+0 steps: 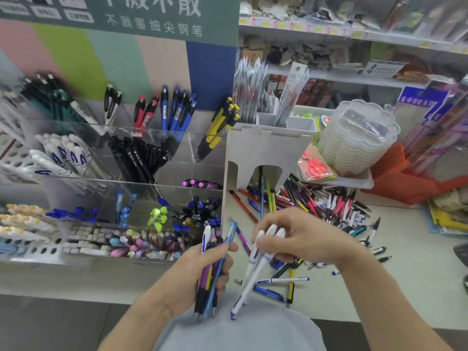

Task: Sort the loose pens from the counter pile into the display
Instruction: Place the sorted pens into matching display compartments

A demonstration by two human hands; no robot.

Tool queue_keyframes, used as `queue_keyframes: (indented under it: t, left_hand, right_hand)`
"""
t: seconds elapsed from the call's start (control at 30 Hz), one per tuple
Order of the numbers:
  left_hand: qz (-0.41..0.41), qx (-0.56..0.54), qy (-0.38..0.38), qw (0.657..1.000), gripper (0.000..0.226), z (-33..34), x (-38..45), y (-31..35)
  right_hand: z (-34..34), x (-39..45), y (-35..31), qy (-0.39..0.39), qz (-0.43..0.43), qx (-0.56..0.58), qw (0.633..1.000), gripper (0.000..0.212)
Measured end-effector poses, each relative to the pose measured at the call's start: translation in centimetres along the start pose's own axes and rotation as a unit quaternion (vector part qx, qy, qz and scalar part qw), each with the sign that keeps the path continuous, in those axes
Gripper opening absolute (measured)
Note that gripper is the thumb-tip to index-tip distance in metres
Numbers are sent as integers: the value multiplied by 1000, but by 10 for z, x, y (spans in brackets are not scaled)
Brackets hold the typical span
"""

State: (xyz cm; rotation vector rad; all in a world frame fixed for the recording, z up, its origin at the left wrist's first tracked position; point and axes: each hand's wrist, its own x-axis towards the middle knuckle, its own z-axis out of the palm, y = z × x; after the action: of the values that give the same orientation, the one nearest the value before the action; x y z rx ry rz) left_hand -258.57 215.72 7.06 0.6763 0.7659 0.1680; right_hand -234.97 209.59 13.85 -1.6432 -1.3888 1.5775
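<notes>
Holding a mixed bundle of pens upright, the left hand has its fingers curled round purple, yellow and blue barrels, while the right hand pinches three white pens by their capped ends, tips hanging down. These white ones look to match the white-capped stock at ten o'clock in the clear display; I judge the best move is to carry them there together, caps up, and slide them in alongside their like before letting go. The loose pile lies at one o'clock on the pale counter, spilling under a grey castle-shaped holder. Beyond, at two o'clock, stands a stack of clear plastic trays, with shop shelving behind.
</notes>
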Motion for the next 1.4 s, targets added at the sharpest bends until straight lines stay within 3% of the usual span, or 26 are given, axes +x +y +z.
queue_keyframes:
  t: [0.13,0.23,0.3,0.4,0.5,0.6,0.77,0.83,0.9,1.0,1.27,1.33,1.4]
  left_hand:
    - [17,41,15,999,32,7,3,-2]
    - [42,122,-8,992,44,4,3,-8]
    - [57,173,-19,983,40,2,2,-9]
    - [69,205,1,976,44,3,2,-9]
    - [51,137,21,989,57,4,2,-13]
    - [19,6,13,1000,44,7,2,-13]
    - [8,-95,-10,995,66,8,-1,-11]
    - [-2,-100,-19,995,66,10,-4,-10]
    - [-13,-71,-2,997,65,14,-4,-9]
    - [6,-27,21,999,56,18,-4,-8]
    - [56,93,0,994,59,11,-12,0]
    - [88,200,-29,976,47,5,-17,3]
    - [94,233,-47,967,28,1,-20,3]
  right_hand:
    - [22,15,8,-3,19,81,997,13]
    - [30,16,10,-21,20,117,993,11]
    - [37,16,12,-24,25,171,985,13]
    - [52,15,17,12,31,223,974,6]
    - [74,14,24,73,43,244,966,17]
    - [86,14,23,130,68,285,947,31]
    - [79,20,19,178,-28,408,895,37]
    - [77,20,12,174,-12,343,923,26]
    - [74,22,7,186,16,190,964,13]
    - [70,26,1,186,4,48,981,13]
    - [59,28,-10,157,-20,75,985,15]
    - [52,27,-11,177,-23,112,978,16]
    - [42,24,-13,207,-32,178,961,18]
